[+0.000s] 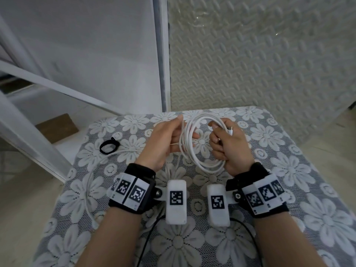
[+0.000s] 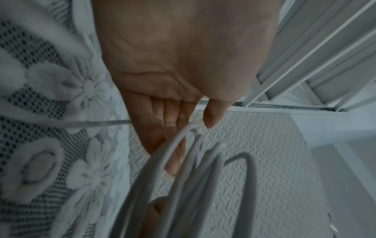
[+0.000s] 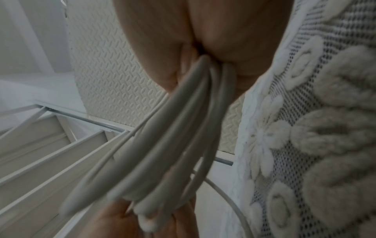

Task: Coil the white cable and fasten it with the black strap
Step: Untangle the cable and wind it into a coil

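- Rt-wrist view is blurry up close. The plug tip only just shows above the right hand (image 1: pixel 229 147) knuckles.
- White cable (image 1: pixel 182 143): several loose loops held just above the table (image 1: pixel 289 170), far-centre. The slack tail trails over the table's left side.
- Right hand is fisted round the loop bundle. Left hand (image 1: pixel 163 143) has fingers near straight, poked thru the loops, thumb apart.
- Black strap (image 1: pixel 102 149), curled in a ring, lies far-left on the table, w/ bare cloth round it.

The cable (image 1: pixel 208 166) hangs above the bench (image 1: pixel 289 151) between the left hand (image 1: pixel 163 143) and the right hand (image 1: pixel 229 149), its loose part lies on the bench at the left, and the strap (image 1: pixel 116 145) lies left of the left hand.
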Available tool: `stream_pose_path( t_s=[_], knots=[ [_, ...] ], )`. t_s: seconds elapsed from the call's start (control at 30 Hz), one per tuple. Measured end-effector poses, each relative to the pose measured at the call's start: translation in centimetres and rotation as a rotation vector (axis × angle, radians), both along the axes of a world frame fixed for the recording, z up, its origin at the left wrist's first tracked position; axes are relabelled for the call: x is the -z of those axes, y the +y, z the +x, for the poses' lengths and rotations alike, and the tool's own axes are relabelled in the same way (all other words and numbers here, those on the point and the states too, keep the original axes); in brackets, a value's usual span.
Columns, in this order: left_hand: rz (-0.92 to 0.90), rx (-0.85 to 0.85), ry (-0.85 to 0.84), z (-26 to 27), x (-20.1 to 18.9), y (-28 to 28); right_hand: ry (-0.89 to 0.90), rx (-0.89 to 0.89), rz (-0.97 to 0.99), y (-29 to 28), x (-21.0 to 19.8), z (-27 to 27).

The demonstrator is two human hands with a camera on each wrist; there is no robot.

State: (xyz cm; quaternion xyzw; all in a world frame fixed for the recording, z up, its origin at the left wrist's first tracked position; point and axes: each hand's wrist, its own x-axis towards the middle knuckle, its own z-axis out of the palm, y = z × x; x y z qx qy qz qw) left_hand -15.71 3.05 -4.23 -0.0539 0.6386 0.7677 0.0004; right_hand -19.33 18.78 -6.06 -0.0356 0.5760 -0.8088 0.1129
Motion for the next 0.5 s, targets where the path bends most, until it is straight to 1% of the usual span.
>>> stream_pose_path(
  t_s=[0.1,0.27,0.33,0.4,0.5],
  knots=[
    [-0.022,0.053,0.010,0.12,0.01,-0.25,0.003,-0.002,0.019,-0.09,0.01,0.08],
    [-0.193,0.191,0.041,0.42,-0.24,-0.15,0.032,-0.053,0.111,-0.33,0.04,0.35],
    [-0.231,0.232,0.063,0.57,-0.33,0.05,0.052,-0.079,0.156,-0.44,0.05,0.45],
    [-0.230,0.256,0.094,0.66,-0.40,0.25,0.063,-0.096,0.181,-0.48,0.01,0.55],
    [-0.246,0.225,0.101,0.51,-0.14,0.21,0.081,-0.106,0.200,-0.51,-0.07,0.65]
  ],
)
